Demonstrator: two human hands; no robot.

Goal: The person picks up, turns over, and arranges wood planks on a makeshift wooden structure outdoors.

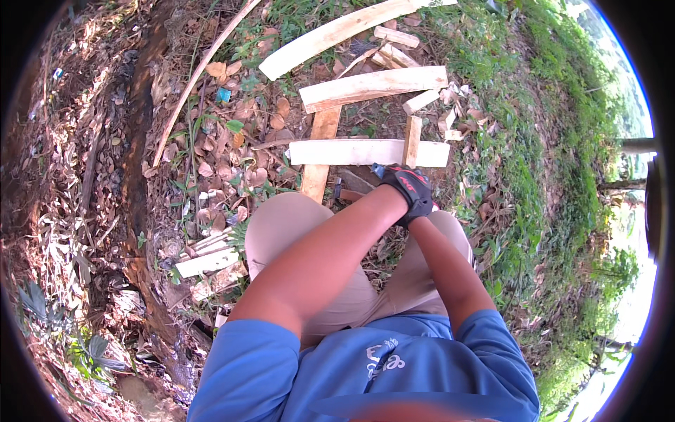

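Note:
My left hand (pixel 408 184), in a black glove with red marks, is closed at the near edge of a pale plank (pixel 344 152). A small blue piece (pixel 378 170) pokes out at its fingers; what it belongs to is unclear. My right hand (pixel 420 209), beneath and against the left, is mostly hidden, so its fingers do not show. Just beyond the hands, a short wooden block (pixel 412 141) crosses the plank's right end. Left of the hands, a dark piece (pixel 337 188) with a brownish bar beside it lies near my knee. A browner board (pixel 322 151) runs under the plank's left part.
Farther off lie a second plank (pixel 373 88) and a long curved-looking plank (pixel 330 36), with short wood offcuts (pixel 397 53) between them. Thin wood strips (pixel 207 257) lie left of my knee. Dry leaves cover the ground at left; grass (pixel 520 176) grows at right.

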